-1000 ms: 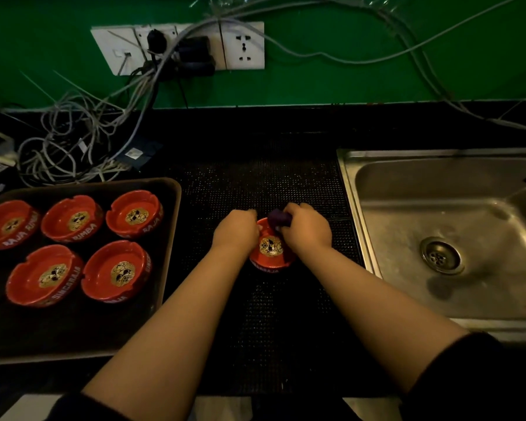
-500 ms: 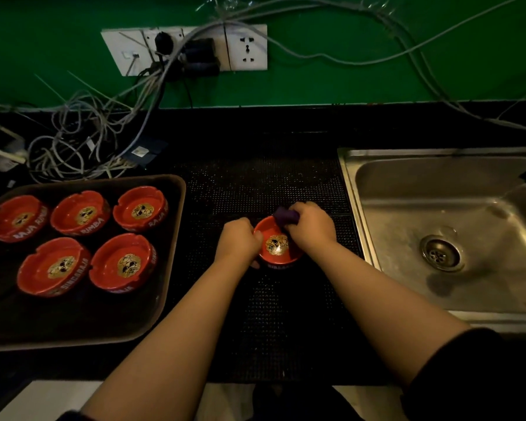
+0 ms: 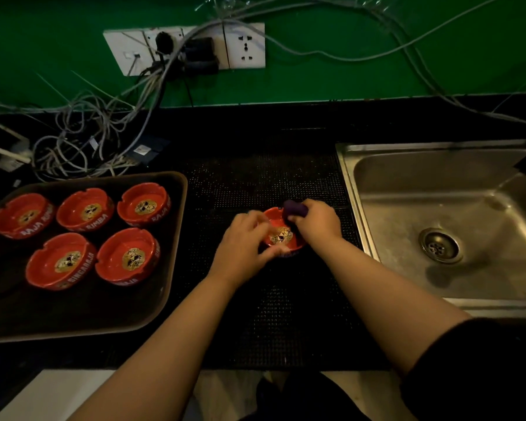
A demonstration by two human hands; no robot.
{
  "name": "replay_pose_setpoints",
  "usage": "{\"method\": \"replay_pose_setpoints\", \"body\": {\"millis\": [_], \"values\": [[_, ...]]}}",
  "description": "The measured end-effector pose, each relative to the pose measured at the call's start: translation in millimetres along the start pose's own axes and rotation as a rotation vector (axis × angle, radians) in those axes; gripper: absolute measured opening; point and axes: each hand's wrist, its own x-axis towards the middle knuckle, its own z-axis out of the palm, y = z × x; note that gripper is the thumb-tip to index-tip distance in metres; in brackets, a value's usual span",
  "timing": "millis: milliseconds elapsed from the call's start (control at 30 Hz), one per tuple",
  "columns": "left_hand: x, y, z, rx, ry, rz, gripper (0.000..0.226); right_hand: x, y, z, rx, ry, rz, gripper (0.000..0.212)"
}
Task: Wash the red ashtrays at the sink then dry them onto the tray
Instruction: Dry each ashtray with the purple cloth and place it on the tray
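Red ashtray (image 3: pixel 281 235) sits on the black dotted mat (image 3: pixel 274 314) in the middle of the counter, between the tray (image 3: pixel 152 311) on the left and the steel sink (image 3: pixel 407 189) on the right. The left hand (image 3: pixel 243 241) has its fingers curled round the ashtray's left rim, holding it steady, though that hand is a bit blurry. The right hand (image 3: pixel 316 221) is clenched on a dark purple cloth (image 3: pixel 295 208) and pressing it against the far right part of the ashtray's rim. You can see the gold emblem in the bottom of the ashtray between the two hands.

Over on the tray there are five more red ashtrays (image 3: pixel 85 235), all right side up, three along the far edge and two closer in, bunched toward the tray's far left corner. The near half of the tray is bare. White lettering runs around their sides.

The sink basin looks empty, drain (image 3: pixel 439 246) toward its near right. Behind the tray there's a big messy tangle of grey cables (image 3: pixel 82 138) going up to the white wall sockets (image 3: pixel 189 48) on the green wall (image 3: pixel 346 80). Black sleeve (image 3: pixel 474 369) shows on the right arm at the bottom right.
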Motion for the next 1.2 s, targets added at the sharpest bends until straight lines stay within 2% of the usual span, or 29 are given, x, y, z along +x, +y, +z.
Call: {"method": "replay_pose_setpoints", "body": {"millis": [100, 167, 233, 433, 500, 567, 667, 767, 867, 933, 1000, 1067, 1100, 1200], "values": [[-9, -17, 5, 0.051, 0.011, 0.214, 0.039, -5, 4, -5, 0.155, -0.064, 0.004, 0.022], [-10, -22, 9, 0.053, 0.012, 0.255, 0.025, -12, 8, -4, 0.241, -0.062, 0.004, 0.022], [-10, -17, 14, -0.035, -0.012, 0.245, 0.025, -21, 12, -1, 0.33, -0.046, 0.014, 0.024], [-4, -5, 7, -0.301, -0.021, 0.02, 0.026, -45, 13, 14, 0.513, 0.126, 0.131, 0.034], [0, 6, 0, -0.401, -0.037, -0.114, 0.026, -41, 9, 13, 0.625, 0.104, 0.173, 0.043], [2, 15, -6, -0.554, -0.056, -0.261, 0.018, -30, 8, 11, 0.71, 0.058, 0.183, 0.035], [4, 26, -14, -0.81, -0.034, -0.373, 0.012, -37, -11, 0, 0.708, 0.041, 0.034, 0.038], [6, 29, -14, -1.169, 0.074, -0.523, 0.017, -62, -25, 3, 0.606, 0.067, -0.288, 0.054], [8, 35, -16, -1.594, 0.114, -0.677, 0.022, -78, -13, 14, 0.486, 0.042, -0.558, 0.056], [6, 38, -19, -1.714, 0.088, -0.721, 0.02, -65, 2, 18, 0.462, 0.053, -0.546, 0.054], [5, 40, -19, -1.726, 0.048, -0.749, 0.018, -47, 4, 13, 0.51, 0.031, -0.347, 0.052], [5, 44, -19, -1.725, 0.061, -0.784, 0.017, -38, -3, 8, 0.509, 0.001, -0.245, 0.054], [6, 44, -20, -1.739, 0.089, -0.801, 0.018, -42, -8, 7, 0.476, 0.0, -0.276, 0.054], [10, 44, -25, -1.852, 0.216, -0.868, 0.021, -66, -11, 6, 0.37, -0.004, -0.556, 0.052]]}}
